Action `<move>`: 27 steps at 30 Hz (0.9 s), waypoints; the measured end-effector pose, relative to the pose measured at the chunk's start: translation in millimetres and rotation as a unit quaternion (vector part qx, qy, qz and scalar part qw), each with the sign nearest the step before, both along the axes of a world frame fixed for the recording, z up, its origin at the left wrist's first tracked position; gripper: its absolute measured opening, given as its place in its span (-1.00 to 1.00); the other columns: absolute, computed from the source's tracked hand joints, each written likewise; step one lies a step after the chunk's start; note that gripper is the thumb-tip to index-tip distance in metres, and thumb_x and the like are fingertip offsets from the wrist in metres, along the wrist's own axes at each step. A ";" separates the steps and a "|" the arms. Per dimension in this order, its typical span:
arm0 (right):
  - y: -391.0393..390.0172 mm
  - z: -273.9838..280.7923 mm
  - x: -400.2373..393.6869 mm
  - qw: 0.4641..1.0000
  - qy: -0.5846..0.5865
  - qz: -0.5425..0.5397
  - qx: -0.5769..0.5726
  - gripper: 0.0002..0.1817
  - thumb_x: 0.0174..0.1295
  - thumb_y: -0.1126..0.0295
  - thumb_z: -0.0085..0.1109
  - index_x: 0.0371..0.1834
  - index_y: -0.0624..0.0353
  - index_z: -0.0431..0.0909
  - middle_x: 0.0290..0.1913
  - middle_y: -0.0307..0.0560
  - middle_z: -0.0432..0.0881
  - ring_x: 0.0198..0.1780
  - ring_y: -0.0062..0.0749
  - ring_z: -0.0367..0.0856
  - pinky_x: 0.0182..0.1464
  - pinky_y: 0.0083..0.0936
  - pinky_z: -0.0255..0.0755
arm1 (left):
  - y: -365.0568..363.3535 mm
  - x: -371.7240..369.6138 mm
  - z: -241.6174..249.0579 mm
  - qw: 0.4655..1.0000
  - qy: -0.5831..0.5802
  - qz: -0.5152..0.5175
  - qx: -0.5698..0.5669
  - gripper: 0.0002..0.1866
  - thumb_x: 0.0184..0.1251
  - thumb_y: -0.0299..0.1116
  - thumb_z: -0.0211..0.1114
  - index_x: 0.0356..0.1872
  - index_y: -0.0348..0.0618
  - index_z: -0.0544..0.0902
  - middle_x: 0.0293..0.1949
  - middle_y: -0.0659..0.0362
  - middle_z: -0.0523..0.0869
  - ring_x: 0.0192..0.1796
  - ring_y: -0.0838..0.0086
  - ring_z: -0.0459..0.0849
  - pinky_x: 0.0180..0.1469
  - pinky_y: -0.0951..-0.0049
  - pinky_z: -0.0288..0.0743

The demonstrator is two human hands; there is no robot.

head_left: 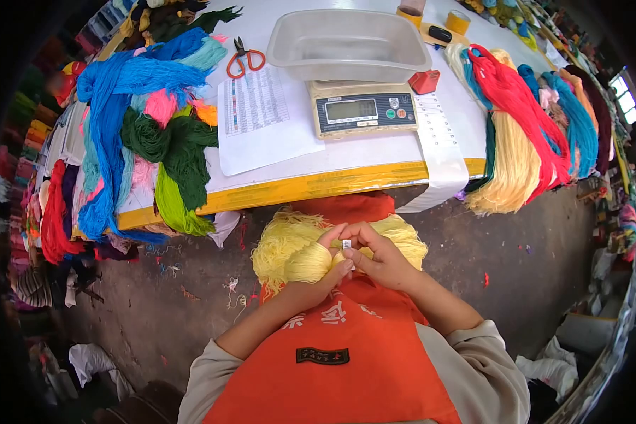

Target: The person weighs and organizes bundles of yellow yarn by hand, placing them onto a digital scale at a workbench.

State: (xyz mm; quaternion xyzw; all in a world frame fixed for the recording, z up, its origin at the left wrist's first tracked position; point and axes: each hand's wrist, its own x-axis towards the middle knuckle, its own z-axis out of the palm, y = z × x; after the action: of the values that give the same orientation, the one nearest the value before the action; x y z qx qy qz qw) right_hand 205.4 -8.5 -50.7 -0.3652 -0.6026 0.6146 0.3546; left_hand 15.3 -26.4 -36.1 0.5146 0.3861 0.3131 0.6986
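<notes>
Pale yellow yarn (279, 247) lies over my lap in front of the red apron (346, 339), bunched on both sides of my hands. My left hand (332, 267) is wrapped round the middle of the yarn. Close against it, my right hand (376, 258) pinches a small white label (346, 244) at the yarn's narrow part. The fingertips of both hands nearly meet around the label, and part of the yarn there is hidden by the fingers.
Ahead is a white table with a yellow edge (311, 185). It bears a scale (364, 109) with a plastic tray (346, 46), red-handled scissors (246, 60), a printed sheet (261, 120) and a strip of labels (438, 141). Blue yarn (109, 141) hangs left, red yarn (523, 113) right.
</notes>
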 end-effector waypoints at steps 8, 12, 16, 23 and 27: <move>-1.1 -5.7 -0.2 0.998 0.012 0.014 -0.054 -0.84 0.50 0.41 0.02 0.04 0.18 0.35 -0.26 -0.17 0.54 -0.28 -0.57 0.56 -0.14 -0.55 0.47 | -0.1 -0.2 -1.4 1.000 0.009 0.005 -0.002 -0.32 0.50 -0.47 0.13 0.54 -0.11 0.04 -0.18 0.24 0.59 -0.24 0.67 0.50 -0.22 0.61 0.43; -2.9 -4.1 -2.0 0.995 0.034 0.019 -0.096 -0.85 0.52 0.40 -0.02 0.04 0.19 0.35 -0.25 -0.19 0.54 -0.28 -0.59 0.56 -0.16 -0.58 0.47 | -1.2 0.9 -2.4 1.000 -0.005 0.015 -0.015 -0.34 0.50 -0.45 0.13 0.53 -0.12 0.06 -0.17 0.23 0.58 -0.24 0.67 0.50 -0.21 0.62 0.43; -3.4 -8.6 -3.8 0.986 0.072 0.024 -0.149 -0.86 0.55 0.40 -0.08 0.05 0.20 0.36 -0.23 -0.22 0.54 -0.27 -0.63 0.54 -0.16 -0.63 0.46 | -1.9 0.5 -3.7 1.000 0.004 0.013 -0.022 -0.35 0.50 -0.46 0.13 0.52 -0.13 0.08 -0.17 0.23 0.57 -0.23 0.67 0.50 -0.18 0.61 0.43; -6.0 -31.2 -9.3 0.983 0.084 0.000 -0.166 -0.82 0.55 0.38 -0.06 0.08 0.20 0.37 -0.23 -0.23 0.55 -0.25 -0.66 0.53 -0.16 -0.64 0.46 | 0.5 2.6 -17.2 1.000 -0.003 0.024 -0.005 -0.45 0.48 -0.49 0.13 0.45 -0.15 0.24 -0.23 0.25 0.54 -0.24 0.65 0.49 -0.18 0.61 0.44; -10.7 -53.3 -12.6 0.979 0.118 -0.023 -0.166 -0.82 0.55 0.38 -0.05 0.09 0.19 0.37 -0.23 -0.26 0.55 -0.26 -0.70 0.49 -0.21 -0.68 0.42 | 0.2 1.8 -37.0 0.999 0.020 0.026 0.000 -0.46 0.48 -0.49 0.13 0.44 -0.15 0.26 -0.27 0.26 0.53 -0.28 0.64 0.48 -0.20 0.59 0.45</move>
State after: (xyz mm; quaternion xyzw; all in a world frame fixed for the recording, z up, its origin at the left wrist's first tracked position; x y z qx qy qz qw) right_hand 192.9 -19.2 -104.0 -0.3581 -0.4373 0.7365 0.3717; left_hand 17.1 -26.2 -73.1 0.5106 0.4136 0.3208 0.6822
